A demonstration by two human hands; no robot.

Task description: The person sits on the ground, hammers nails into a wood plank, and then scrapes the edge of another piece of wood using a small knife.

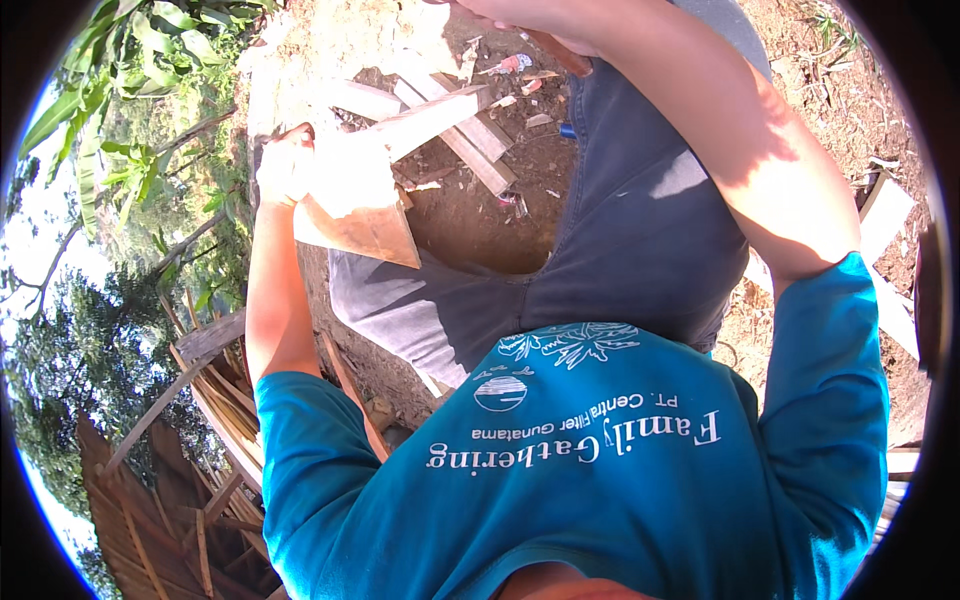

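Observation:
My left hand [286, 168] is closed on the left edge of a flat piece of wooden board [362, 228]. Strong sun bleaches out the hand and the board's upper part. The board's lower corner reaches over my left thigh. My right forearm crosses above my right leg, and my right hand [545, 22] is at the top edge of the view, partly cut off. A brown shape lies under its palm; whether it is fingers or a held thing I cannot make out. Between my legs, several wooden offcuts [470, 150] lie crossed on the ground just beyond the board.
Dirt ground [480, 235] carries wood chips and a red-and-white scrap [512, 64]. Leafy plants [130, 120] grow at the left. A pile of timber strips [215, 420] stands at the lower left. More pale planks [888, 225] lie by my right arm.

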